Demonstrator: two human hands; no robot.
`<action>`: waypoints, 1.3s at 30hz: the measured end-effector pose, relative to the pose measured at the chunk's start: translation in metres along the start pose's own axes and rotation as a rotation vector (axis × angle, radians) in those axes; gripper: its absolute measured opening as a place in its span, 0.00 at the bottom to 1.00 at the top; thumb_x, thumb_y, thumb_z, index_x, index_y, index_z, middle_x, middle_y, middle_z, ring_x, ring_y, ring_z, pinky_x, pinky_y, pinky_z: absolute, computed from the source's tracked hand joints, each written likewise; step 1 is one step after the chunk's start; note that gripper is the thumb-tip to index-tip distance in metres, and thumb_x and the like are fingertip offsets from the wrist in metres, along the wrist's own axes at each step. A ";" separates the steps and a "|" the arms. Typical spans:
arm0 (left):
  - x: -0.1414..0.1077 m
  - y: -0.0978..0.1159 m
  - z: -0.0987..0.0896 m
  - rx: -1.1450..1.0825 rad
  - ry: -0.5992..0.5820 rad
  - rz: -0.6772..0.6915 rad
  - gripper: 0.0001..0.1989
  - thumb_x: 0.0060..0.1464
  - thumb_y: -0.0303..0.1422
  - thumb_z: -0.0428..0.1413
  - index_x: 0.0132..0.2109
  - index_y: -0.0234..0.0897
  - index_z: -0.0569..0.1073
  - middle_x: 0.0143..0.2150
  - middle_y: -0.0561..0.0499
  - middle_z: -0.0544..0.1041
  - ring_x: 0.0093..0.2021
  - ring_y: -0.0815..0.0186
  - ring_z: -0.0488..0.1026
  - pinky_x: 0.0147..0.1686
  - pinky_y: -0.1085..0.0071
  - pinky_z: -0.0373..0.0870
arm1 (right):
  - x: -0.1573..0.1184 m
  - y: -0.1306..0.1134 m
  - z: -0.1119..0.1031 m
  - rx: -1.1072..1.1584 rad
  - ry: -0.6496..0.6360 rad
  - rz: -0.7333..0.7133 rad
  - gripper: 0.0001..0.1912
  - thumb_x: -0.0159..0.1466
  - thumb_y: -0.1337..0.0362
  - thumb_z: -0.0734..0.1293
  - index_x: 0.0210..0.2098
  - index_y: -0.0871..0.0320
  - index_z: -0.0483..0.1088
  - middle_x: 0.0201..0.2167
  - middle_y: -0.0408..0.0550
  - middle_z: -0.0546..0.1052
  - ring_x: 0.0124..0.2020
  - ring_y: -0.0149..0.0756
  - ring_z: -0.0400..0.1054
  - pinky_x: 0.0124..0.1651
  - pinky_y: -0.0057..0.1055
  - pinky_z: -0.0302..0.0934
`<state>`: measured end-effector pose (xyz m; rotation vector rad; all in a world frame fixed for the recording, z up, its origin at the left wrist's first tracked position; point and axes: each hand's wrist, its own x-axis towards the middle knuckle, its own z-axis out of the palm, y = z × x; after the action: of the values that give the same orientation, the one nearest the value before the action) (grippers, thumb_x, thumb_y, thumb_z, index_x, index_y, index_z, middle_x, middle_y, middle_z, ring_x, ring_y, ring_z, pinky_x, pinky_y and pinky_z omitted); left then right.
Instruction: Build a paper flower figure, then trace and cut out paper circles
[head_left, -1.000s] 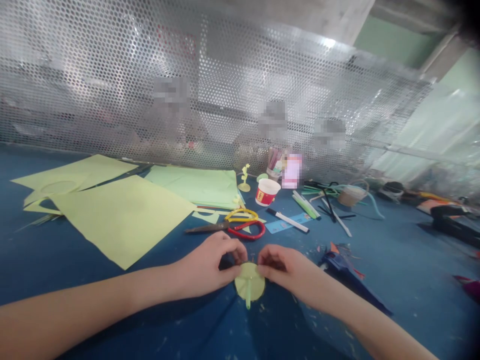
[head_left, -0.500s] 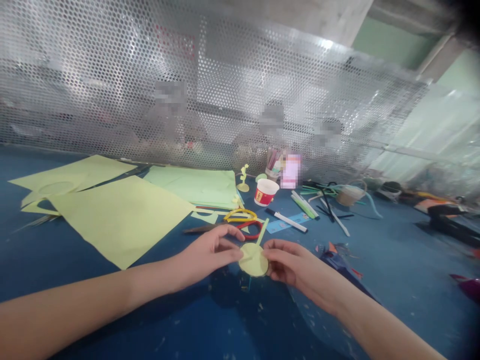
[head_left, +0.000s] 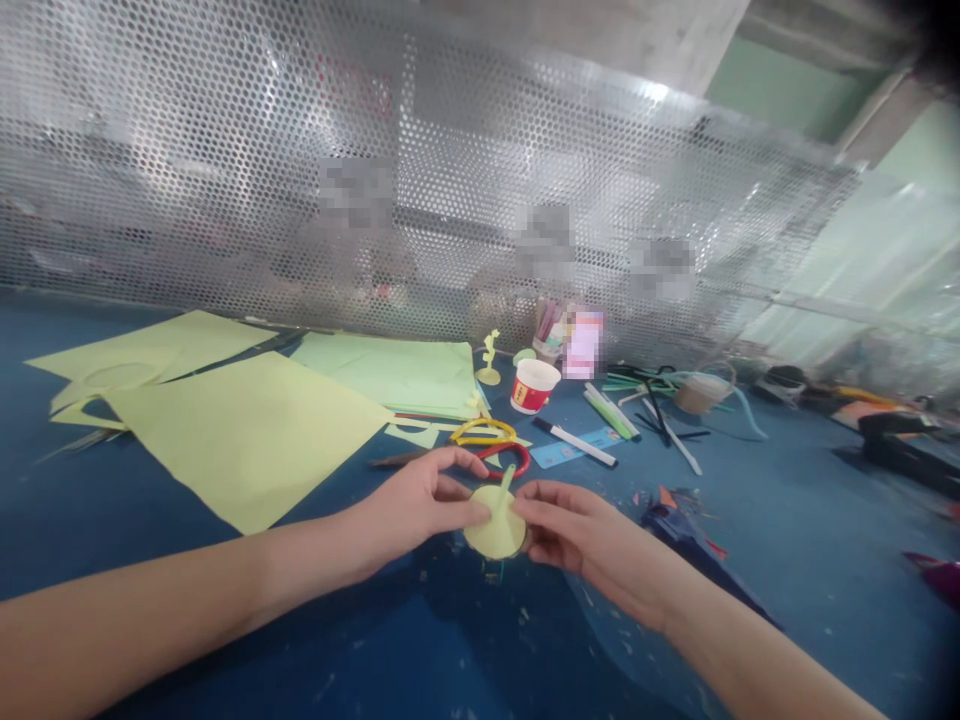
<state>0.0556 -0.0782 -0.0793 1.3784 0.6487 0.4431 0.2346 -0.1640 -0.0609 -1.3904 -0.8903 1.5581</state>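
Note:
A small pale-yellow paper disc (head_left: 495, 535), with a narrow paper strip (head_left: 505, 488) standing up from its face, is held above the blue table between both hands. My left hand (head_left: 427, 500) grips it at the left, thumb on its face and forefinger arched above. From the right, my right hand (head_left: 566, 520) pinches its edge between thumb and fingers. Just beyond lie red-handled scissors (head_left: 517, 462) and yellow-handled scissors (head_left: 484, 430); my left hand partly covers the red pair.
Large yellow paper sheets (head_left: 247, 430) and a green paper stack (head_left: 390, 370) lie left. Behind are a small paper figure (head_left: 490, 358), a red-and-white paper cup (head_left: 534, 385) and a phone (head_left: 583, 343). Markers (head_left: 576, 442) lie right of centre. A perforated metal screen (head_left: 450, 150) borders the table.
Both hands have shifted slightly left with the disc. The strip now looks shorter and more upright, and the right fingers are nearer its base.

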 end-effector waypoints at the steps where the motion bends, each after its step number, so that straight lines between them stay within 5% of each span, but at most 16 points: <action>1: 0.000 0.000 0.000 0.011 0.005 -0.001 0.20 0.47 0.34 0.60 0.46 0.38 0.65 0.31 0.53 0.76 0.32 0.67 0.73 0.35 0.71 0.64 | 0.000 0.000 0.000 -0.013 -0.001 0.005 0.12 0.55 0.57 0.70 0.30 0.60 0.69 0.25 0.41 0.71 0.24 0.22 0.63 0.32 0.18 0.62; 7: 0.002 -0.002 0.000 0.018 0.027 -0.002 0.18 0.48 0.36 0.59 0.46 0.38 0.67 0.33 0.52 0.75 0.33 0.66 0.72 0.35 0.70 0.64 | 0.000 -0.001 -0.003 -0.066 -0.012 0.003 0.12 0.55 0.57 0.70 0.31 0.60 0.71 0.24 0.42 0.72 0.25 0.22 0.64 0.31 0.18 0.62; 14: 0.002 0.010 0.005 -0.239 0.058 -0.040 0.16 0.58 0.41 0.44 0.40 0.34 0.68 0.30 0.48 0.75 0.34 0.66 0.72 0.38 0.69 0.64 | 0.000 -0.010 -0.007 -0.094 0.060 -0.017 0.11 0.54 0.60 0.71 0.33 0.61 0.74 0.26 0.43 0.73 0.25 0.22 0.65 0.29 0.17 0.62; 23: -0.002 0.001 0.003 0.128 0.046 0.140 0.10 0.53 0.39 0.53 0.35 0.36 0.67 0.29 0.54 0.69 0.30 0.70 0.66 0.35 0.72 0.63 | 0.040 -0.066 -0.079 -0.250 0.432 -0.227 0.05 0.53 0.65 0.71 0.28 0.60 0.72 0.25 0.44 0.75 0.25 0.26 0.66 0.32 0.23 0.65; 27: -0.004 0.001 0.004 0.232 0.020 0.136 0.09 0.55 0.38 0.50 0.35 0.36 0.68 0.30 0.54 0.69 0.31 0.69 0.65 0.34 0.73 0.63 | 0.063 -0.066 -0.088 -0.367 0.435 -0.094 0.05 0.56 0.66 0.69 0.26 0.63 0.71 0.24 0.48 0.75 0.26 0.30 0.68 0.34 0.28 0.66; 31: -0.008 0.006 0.007 0.275 0.003 0.146 0.07 0.55 0.34 0.47 0.34 0.37 0.68 0.31 0.53 0.69 0.31 0.68 0.65 0.33 0.73 0.62 | 0.078 -0.057 -0.079 -0.526 0.392 0.053 0.11 0.63 0.63 0.63 0.42 0.62 0.68 0.40 0.49 0.73 0.36 0.33 0.69 0.39 0.35 0.66; 39: -0.011 0.008 0.007 0.408 0.030 0.162 0.12 0.43 0.22 0.45 0.33 0.37 0.70 0.31 0.54 0.71 0.31 0.68 0.67 0.31 0.74 0.63 | 0.081 -0.065 -0.071 -0.830 0.361 0.207 0.14 0.64 0.61 0.61 0.48 0.59 0.65 0.48 0.50 0.69 0.43 0.37 0.67 0.44 0.40 0.64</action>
<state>0.0522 -0.0895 -0.0696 1.8237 0.6782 0.4776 0.3113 -0.0660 -0.0424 -2.3188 -1.2553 1.0291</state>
